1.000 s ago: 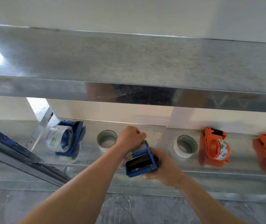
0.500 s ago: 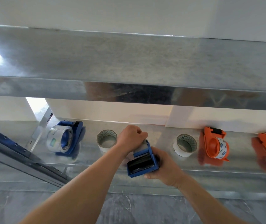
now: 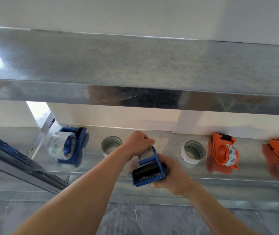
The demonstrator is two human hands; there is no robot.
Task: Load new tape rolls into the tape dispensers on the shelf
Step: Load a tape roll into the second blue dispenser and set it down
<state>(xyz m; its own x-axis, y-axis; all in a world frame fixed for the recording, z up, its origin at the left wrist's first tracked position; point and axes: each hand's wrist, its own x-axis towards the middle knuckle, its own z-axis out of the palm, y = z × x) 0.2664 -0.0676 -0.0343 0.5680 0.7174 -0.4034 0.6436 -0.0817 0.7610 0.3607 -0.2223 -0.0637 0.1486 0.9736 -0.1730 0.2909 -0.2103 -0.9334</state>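
**Blue dispenser held at the shelf's edge**

The right hand point(image 3: 171, 175) wraps its fingers round a blue plastic tape dispenser point(image 3: 149, 172), held above the front lip of the galvanised metal shelf point(image 3: 220, 173). The left hand point(image 3: 138, 143), fingers curled, pinches a pale strip point(image 3: 145, 152) at the dispenser's far end. Beyond the dispenser, a loose tape roll point(image 3: 111, 145) stands on the shelf to its left and a second loose roll point(image 3: 193, 152) to its right. Further left lies a loaded blue dispenser point(image 3: 69, 146), further right two orange dispensers point(image 3: 223, 151).

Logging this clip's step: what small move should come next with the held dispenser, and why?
Probably draw the tape end down to the serrated blade: the left hand pinches it above the blue dispenser, which the right hand grips, and no tape shows at the blade.
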